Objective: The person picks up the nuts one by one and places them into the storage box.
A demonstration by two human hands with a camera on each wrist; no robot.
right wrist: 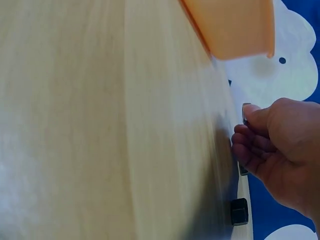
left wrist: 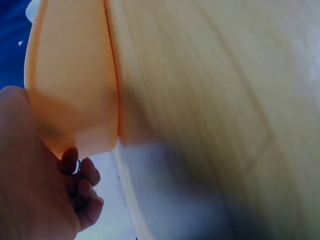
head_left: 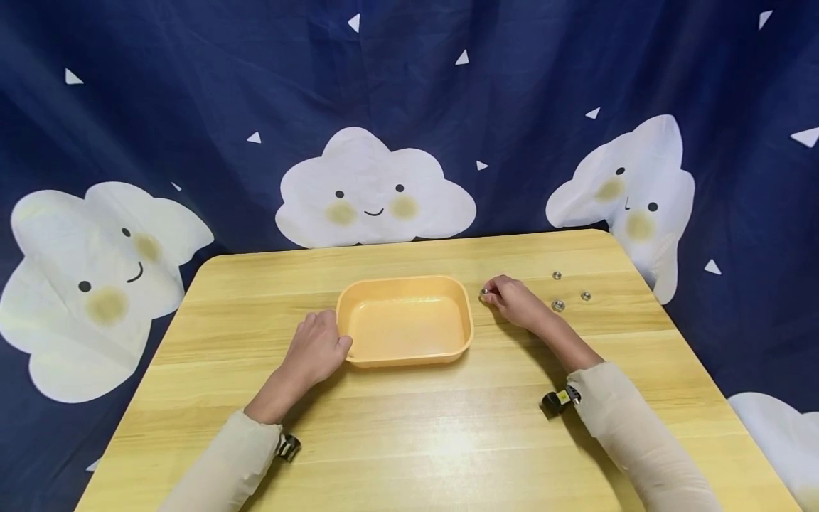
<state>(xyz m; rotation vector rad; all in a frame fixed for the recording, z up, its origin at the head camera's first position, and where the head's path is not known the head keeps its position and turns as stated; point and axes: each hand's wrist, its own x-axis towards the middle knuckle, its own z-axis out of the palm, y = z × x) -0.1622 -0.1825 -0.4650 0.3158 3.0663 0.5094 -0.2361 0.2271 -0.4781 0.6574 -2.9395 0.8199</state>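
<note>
An orange-yellow plastic tray (head_left: 404, 359) lies on the wooden table, its inside holding nothing visible. My left hand (head_left: 318, 346) grips the tray's left end, with the thumb over the rim; the left wrist view shows the curled fingers (left wrist: 89, 172) at the tray's outer wall. To the right of the tray, my right hand (head_left: 512, 302) pinches a small metal nut (head_left: 484, 292) between thumb and fingertips. That nut (right wrist: 245, 113) also shows in the right wrist view, partly hidden by the thumb.
Three more metal nuts rest right of my right hand: a far nut (head_left: 557, 275), a right nut (head_left: 586, 296) and a larger near nut (head_left: 559, 306). The wooden table (head_left: 409, 434) ends at a dark blue curtain (head_left: 409, 78) with white clouds.
</note>
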